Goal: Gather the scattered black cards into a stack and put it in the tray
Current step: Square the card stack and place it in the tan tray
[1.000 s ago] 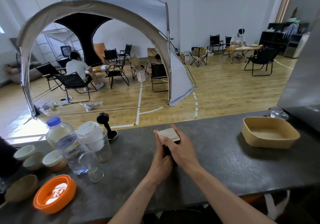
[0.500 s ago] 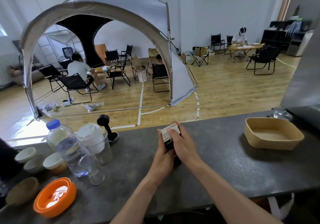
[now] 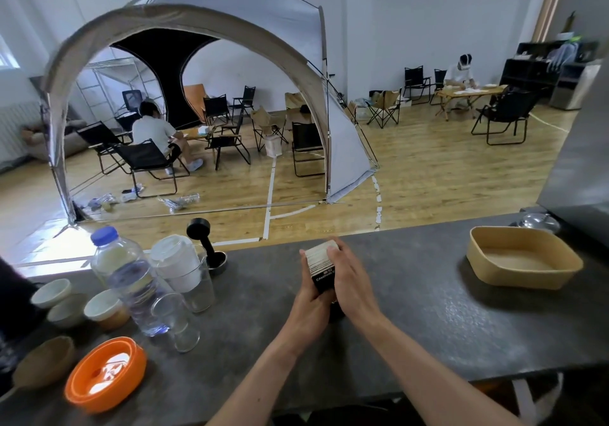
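Observation:
A thick stack of black cards stands on end over the dark counter, its pale edges facing up and a black face with white lettering toward me. My left hand grips the stack from the left and below. My right hand grips it from the right, with fingers over its top edge. The tan tray sits on the counter at the far right, well apart from my hands, and nothing lies in it.
At the left of the counter stand a water bottle, glasses, a white cup, small bowls, an orange lid and a black tamper. A metal object lies behind the tray. Beyond the counter's far edge are a tent, chairs and seated people.
Both hands have tilted the stack up from lying flat to standing on end and raised it slightly. The view has drifted a little.

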